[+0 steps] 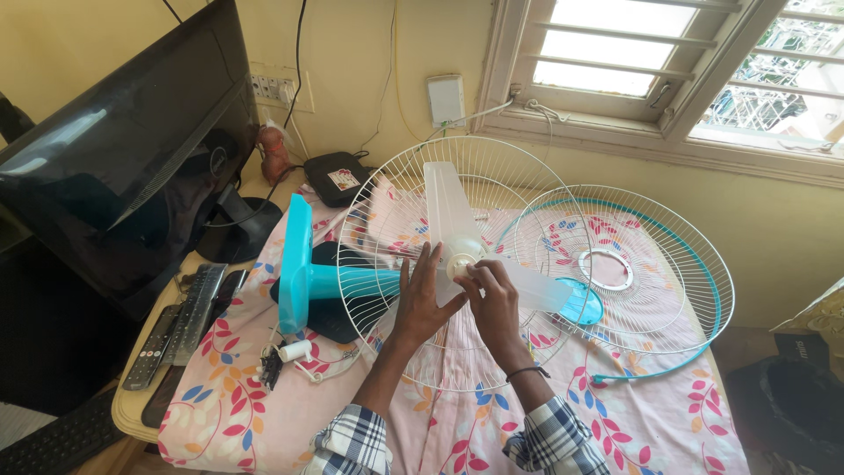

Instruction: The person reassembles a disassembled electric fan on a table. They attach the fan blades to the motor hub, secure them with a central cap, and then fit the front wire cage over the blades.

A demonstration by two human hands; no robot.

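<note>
The fan lies on its side near the middle of the table [220, 422], which is covered with a pink flowered cloth. Its turquoise base [296, 262] points to the left edge, and the rear wire guard [378, 229] faces the person. The translucent white blade [448, 220] sits on the motor shaft inside this guard.

The left hand [420, 303] rests flat, its grip released, with the fingers spread against the blade and the guard wires beside the hub. The right hand [494, 295] is pinched on the white hub cap [461, 264] at the centre of the blade; its grip is clenched around the cap with fingertips.

I judge that the step in hand is turning the cap on the hub, while the left hand keeps the blade from spinning; loosening or tightening cannot be told. The next move probably needs a firm twist of the cap and a steady blade.

The front guard [668, 273] with a teal rim lies near the right edge, partly under the fan.
</note>
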